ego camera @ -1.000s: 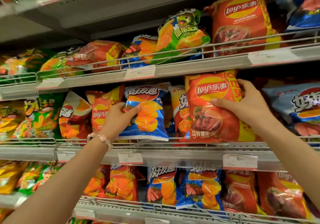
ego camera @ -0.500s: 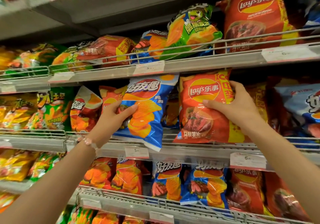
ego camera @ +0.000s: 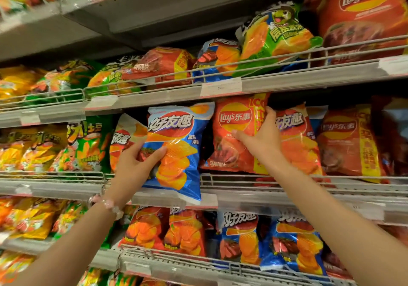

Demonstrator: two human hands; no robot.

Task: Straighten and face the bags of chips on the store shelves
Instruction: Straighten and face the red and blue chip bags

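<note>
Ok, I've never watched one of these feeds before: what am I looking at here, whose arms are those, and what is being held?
There is no machine: a camera worn on a person's head looks forward at store shelves, so the two bare arms are the wearer's own. The left hand grips a blue chip bag, lifted out in front of the middle shelf's wire rail. The right hand holds a red Lay's bag standing on that shelf, fingers round its right edge. Other bags, orange, green and red, fill the shelves above and below.
</note>
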